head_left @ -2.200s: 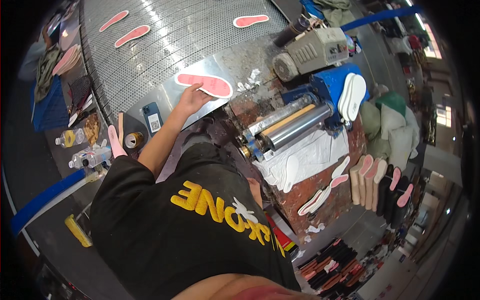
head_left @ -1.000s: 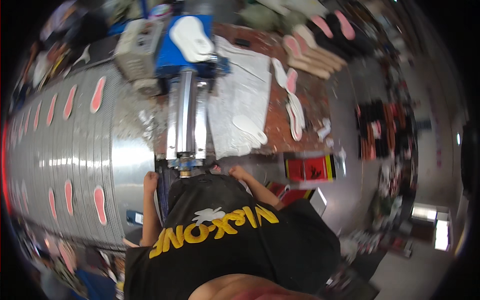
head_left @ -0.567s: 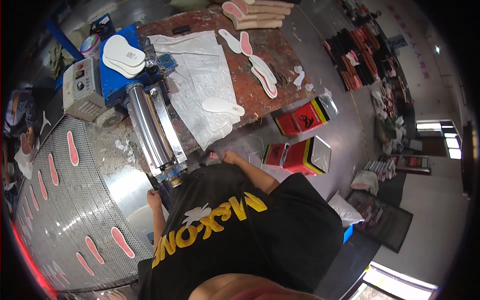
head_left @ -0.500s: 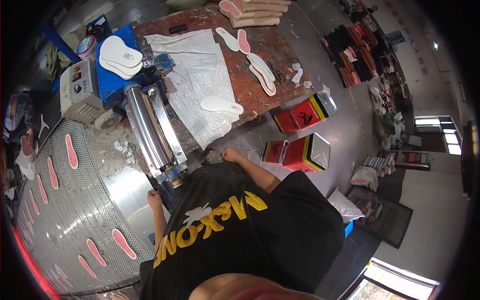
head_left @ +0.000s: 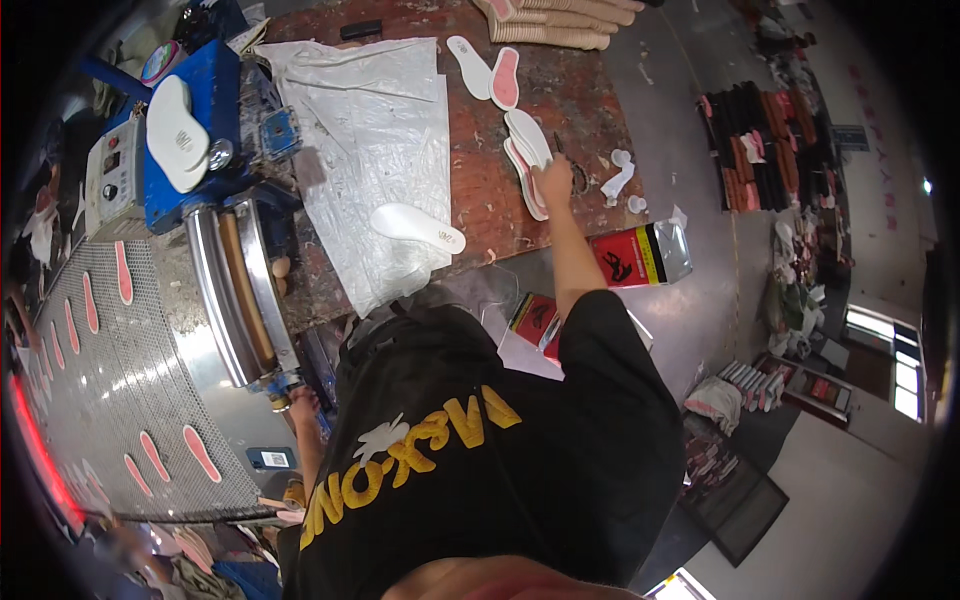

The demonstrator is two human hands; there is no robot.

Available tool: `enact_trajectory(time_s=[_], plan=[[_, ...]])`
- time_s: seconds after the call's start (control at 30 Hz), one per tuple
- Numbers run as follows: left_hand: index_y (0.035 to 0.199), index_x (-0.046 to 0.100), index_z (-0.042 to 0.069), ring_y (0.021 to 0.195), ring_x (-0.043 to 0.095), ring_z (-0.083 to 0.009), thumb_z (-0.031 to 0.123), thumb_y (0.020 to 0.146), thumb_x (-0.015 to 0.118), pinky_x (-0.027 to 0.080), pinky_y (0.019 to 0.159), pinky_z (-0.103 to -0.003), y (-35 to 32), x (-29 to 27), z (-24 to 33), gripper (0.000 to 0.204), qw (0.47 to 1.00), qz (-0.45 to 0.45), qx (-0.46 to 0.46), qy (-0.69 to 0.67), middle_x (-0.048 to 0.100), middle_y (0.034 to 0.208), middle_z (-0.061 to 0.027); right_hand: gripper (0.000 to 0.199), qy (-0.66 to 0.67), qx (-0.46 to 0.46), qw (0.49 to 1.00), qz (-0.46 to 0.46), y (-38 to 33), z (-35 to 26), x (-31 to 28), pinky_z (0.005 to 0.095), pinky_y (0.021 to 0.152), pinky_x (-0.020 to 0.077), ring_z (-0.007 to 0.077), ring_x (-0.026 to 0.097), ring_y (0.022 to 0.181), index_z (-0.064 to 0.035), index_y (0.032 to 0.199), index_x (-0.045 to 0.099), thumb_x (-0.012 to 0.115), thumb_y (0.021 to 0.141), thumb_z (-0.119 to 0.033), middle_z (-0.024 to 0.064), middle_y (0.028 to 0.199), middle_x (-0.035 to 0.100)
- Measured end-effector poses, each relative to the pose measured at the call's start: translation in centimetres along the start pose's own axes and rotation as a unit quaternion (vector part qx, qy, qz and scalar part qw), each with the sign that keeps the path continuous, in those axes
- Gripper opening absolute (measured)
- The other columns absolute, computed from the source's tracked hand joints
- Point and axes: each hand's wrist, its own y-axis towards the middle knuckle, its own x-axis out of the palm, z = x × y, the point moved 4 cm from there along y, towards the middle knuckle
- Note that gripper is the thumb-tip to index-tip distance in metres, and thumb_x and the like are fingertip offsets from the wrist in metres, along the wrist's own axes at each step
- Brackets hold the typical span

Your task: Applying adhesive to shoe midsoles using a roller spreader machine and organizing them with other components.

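My right hand [head_left: 556,183] reaches across the red-brown table to a small stack of white and pink insoles [head_left: 527,140]. Its fingers are closed at the stack's right edge, and the fingertips are partly hidden. Beside it lies a dark tool with a looped end [head_left: 578,180], partly covered by the hand. My left hand [head_left: 303,403] is down by the near end of a roller machine [head_left: 222,300], close to its brass-coloured end piece; what its fingers do is unclear. One white insole [head_left: 418,228] lies on a white plastic sheet [head_left: 375,130].
White insoles [head_left: 178,135] rest on the blue machine housing. Pink insoles [head_left: 201,453] are spread over a perforated conveyor [head_left: 110,380] at left, with a phone [head_left: 272,458] near its edge. Red tins [head_left: 630,258] stand right of the table. Beige stacked pieces [head_left: 560,22] lie at the back.
My right hand has gone from near my waist out to the insole stack. My left hand stays near the roller's end. The whole view has shifted, and a phone now shows by the conveyor.
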Motion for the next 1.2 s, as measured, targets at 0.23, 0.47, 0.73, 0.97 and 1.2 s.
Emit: enact_trajectory(time_s=[0.23,0.47,0.73,0.97,1.2], plan=[[0.083,0.057,0.01,0.049,0.045,-0.0063,0.01,0.086,0.053,0.035,0.043,-0.021,-8.3,10.8,0.3,0.005,0.989,-0.09,0.11,0.045,0.051,0.063,0.004,0.074,-0.057,0.125,0.98,-0.147,3.3,5.8,4.5,0.0442,0.09,0.0424,0.0409,0.053,0.105,0.0065,0.105,0.056,0.07,0.06,-0.051,0.03,0.108,0.055],[0.088,0.055,0.006,0.053,0.043,-0.0045,0.009,0.086,0.052,0.034,0.047,-0.02,-8.5,16.5,5.7,0.004,0.953,-0.155,0.233,0.121,0.051,0.067,0.0034,0.077,-0.029,0.178,0.969,-0.17,3.8,6.4,4.3,0.0443,0.089,0.044,0.0405,0.052,0.104,0.0084,0.112,0.049,0.072,0.059,-0.042,0.0266,0.112,0.052],[0.094,0.056,0.001,0.062,0.05,-0.0075,0.001,0.083,0.05,0.041,0.057,-0.022,-6.9,14.0,6.5,0.012,0.955,-0.13,0.229,0.139,0.055,0.072,0.0002,0.071,0.017,0.148,0.986,-0.071,-1.0,3.8,2.9,0.0459,0.086,0.0434,0.0417,0.051,0.1,0.0095,0.107,0.046,0.073,0.06,-0.037,0.0296,0.106,0.051],[0.088,0.055,0.0,0.065,0.049,-0.0088,-0.001,0.082,0.051,0.042,0.062,-0.023,-7.3,12.0,5.3,0.007,0.956,-0.131,0.202,0.166,0.054,0.073,-0.0008,0.08,-0.066,0.308,0.932,-0.18,-0.7,5.1,3.8,0.0486,0.093,0.0408,0.038,0.045,0.114,0.0006,0.118,0.045,0.078,0.057,-0.039,0.0211,0.124,0.045],[0.089,0.056,0.001,0.071,0.048,-0.0087,0.0,0.081,0.053,0.041,0.067,-0.022,-8.3,13.7,5.3,0.008,0.931,-0.134,0.276,0.196,0.054,0.076,-0.0006,0.073,0.012,0.17,0.981,-0.094,-1.4,6.0,3.3,0.0427,0.084,0.0461,0.038,0.057,0.098,0.0097,0.105,0.052,0.081,0.056,-0.036,0.0256,0.106,0.057]])
